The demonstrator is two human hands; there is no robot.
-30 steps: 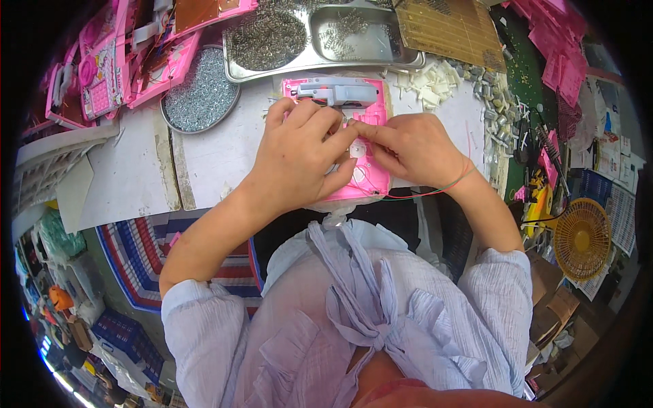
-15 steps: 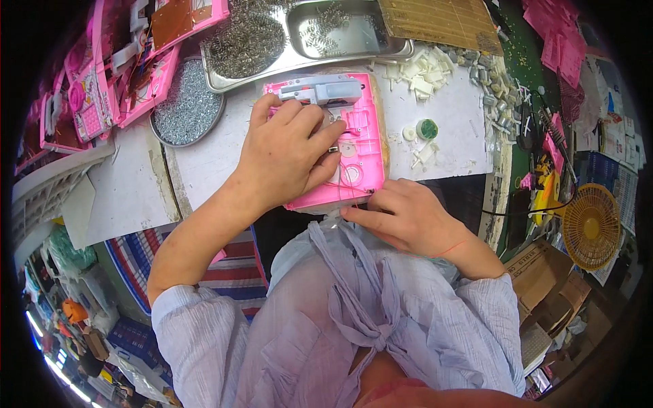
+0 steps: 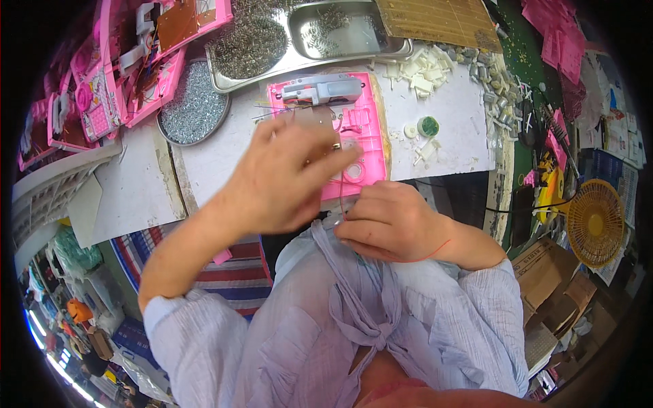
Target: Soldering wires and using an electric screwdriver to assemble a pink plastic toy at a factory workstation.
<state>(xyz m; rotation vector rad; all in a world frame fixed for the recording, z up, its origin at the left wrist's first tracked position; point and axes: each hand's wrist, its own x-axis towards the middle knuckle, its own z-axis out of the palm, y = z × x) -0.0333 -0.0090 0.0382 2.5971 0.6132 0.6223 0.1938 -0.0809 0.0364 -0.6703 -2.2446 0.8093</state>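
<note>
A pink plastic housing [image 3: 371, 146] lies open on the white table in front of me, with a grey plastic unit [image 3: 326, 89] along its far edge. Thin coloured wire ends [image 3: 264, 109] stick out past its left side. My left hand [image 3: 286, 173] hovers over the housing's left half, blurred by motion; its fingers cover much of the inside, and I cannot tell whether they grip anything. At the near edge, my right hand [image 3: 391, 224] is closed, fingers curled. A thin red wire [image 3: 342, 187] runs from the housing down into its fingertips.
Behind stands a metal tray [image 3: 272, 73] of small springs; left of it is a round dish of screws [image 3: 194, 105]. White plastic parts [image 3: 425, 71], metal cylinders [image 3: 486, 88] and a green-topped small jar [image 3: 428, 126] lie right. Pink housings [image 3: 102, 102] pile up far left; a yellow fan [image 3: 593, 223] stands right.
My left hand has lifted off the housing and pulled toward me. My right hand has closed its fingers and drawn slightly nearer, with the red wire now running to them.
</note>
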